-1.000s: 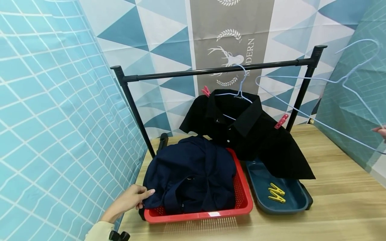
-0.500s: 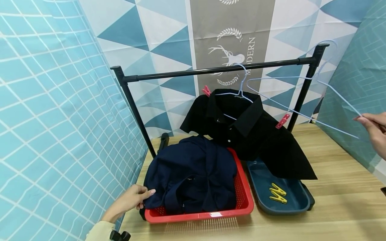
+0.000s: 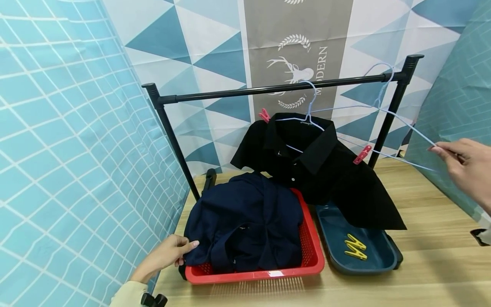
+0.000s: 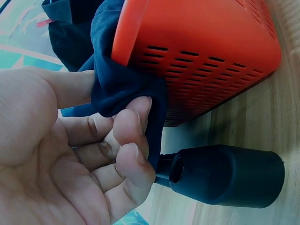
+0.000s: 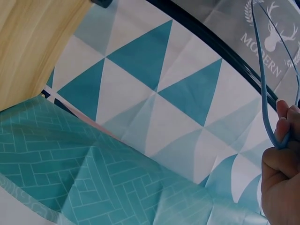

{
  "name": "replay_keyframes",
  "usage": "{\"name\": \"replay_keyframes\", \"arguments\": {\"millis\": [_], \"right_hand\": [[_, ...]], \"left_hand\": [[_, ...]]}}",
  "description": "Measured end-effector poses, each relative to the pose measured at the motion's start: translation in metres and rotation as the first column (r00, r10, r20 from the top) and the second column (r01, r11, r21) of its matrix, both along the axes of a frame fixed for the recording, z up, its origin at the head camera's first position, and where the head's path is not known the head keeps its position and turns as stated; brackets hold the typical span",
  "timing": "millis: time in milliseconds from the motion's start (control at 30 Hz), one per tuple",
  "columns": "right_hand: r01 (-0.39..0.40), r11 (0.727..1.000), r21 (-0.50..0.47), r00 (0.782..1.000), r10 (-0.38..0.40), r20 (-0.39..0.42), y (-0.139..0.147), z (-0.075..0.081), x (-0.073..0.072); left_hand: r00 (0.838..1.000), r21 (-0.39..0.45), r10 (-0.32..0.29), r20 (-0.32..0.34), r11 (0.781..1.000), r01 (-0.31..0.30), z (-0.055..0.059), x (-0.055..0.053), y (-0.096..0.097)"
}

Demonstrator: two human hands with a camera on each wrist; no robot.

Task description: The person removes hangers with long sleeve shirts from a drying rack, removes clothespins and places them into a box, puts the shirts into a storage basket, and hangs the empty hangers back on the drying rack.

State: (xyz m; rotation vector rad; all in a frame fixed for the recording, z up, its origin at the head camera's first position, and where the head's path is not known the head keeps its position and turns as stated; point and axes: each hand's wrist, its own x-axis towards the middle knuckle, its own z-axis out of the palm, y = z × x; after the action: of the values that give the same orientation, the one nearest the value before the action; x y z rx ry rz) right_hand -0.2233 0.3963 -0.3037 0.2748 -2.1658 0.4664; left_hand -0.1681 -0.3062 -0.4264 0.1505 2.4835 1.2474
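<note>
My right hand point(image 3: 469, 168) pinches one end of a light-blue wire hanger point(image 3: 408, 123) between thumb and fingers. The hanger carries no garment, and its hook stands at the right end of the black rail point(image 3: 249, 91); its far corner passes behind a black shirt. In the right wrist view, curled fingers grip the blue hanger point(image 5: 265, 108). My left hand point(image 3: 166, 253) holds the edge of a dark navy garment point(image 3: 245, 213) at the left side of a red basket point(image 3: 253, 277). The left wrist view shows navy cloth point(image 4: 126, 86) over the basket's rim, between thumb and fingers.
A black shirt point(image 3: 326, 170) hangs mid-rail on another blue hanger point(image 3: 313, 100), with red clothespins point(image 3: 362, 154) at its shoulders. Beneath it, a dark blue tray point(image 3: 377, 243) holds yellow clothespins point(image 3: 356, 246). The rack's black foot point(image 4: 229, 176) lies beside the basket.
My right hand has come in from the right edge, carrying the hanger leftward until its hook overlaps the rail's right end. The left hand keeps its place on the navy garment.
</note>
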Motion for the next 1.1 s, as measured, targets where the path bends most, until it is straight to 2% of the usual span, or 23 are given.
{"name": "replay_keyframes", "arguments": {"millis": [200, 400, 767, 933, 1000, 1100], "right_hand": [[0.049, 0.997, 0.068, 0.996, -0.053, 0.072, 0.0, -0.003, 0.001], [0.067, 0.991, 0.117, 0.995, -0.075, 0.064, 0.002, -0.008, 0.001], [0.077, 0.995, 0.059, 0.992, -0.083, 0.1, 0.002, -0.01, 0.005], [0.096, 0.995, -0.016, 0.989, -0.093, 0.117, -0.01, -0.012, 0.013], [0.093, 0.995, -0.047, 0.992, -0.088, 0.088, -0.018, -0.015, 0.017], [0.029, 0.997, -0.072, 0.999, -0.03, -0.021, -0.034, -0.021, 0.022]], "left_hand": [[1.0, -0.005, -0.001, -0.001, 1.0, 0.001, -0.001, 0.0, 0.0], [1.0, 0.002, -0.006, -0.005, 1.0, 0.006, -0.001, 0.002, 0.001], [1.0, -0.007, 0.014, 0.001, 1.0, -0.014, -0.003, 0.001, 0.001], [0.999, -0.038, -0.006, -0.036, 0.999, 0.005, -0.001, 0.003, 0.0], [0.998, -0.049, -0.007, -0.061, 0.999, 0.004, 0.0, 0.004, -0.001], [0.995, -0.061, 0.009, -0.094, 0.998, -0.015, 0.002, 0.003, -0.005]]}}
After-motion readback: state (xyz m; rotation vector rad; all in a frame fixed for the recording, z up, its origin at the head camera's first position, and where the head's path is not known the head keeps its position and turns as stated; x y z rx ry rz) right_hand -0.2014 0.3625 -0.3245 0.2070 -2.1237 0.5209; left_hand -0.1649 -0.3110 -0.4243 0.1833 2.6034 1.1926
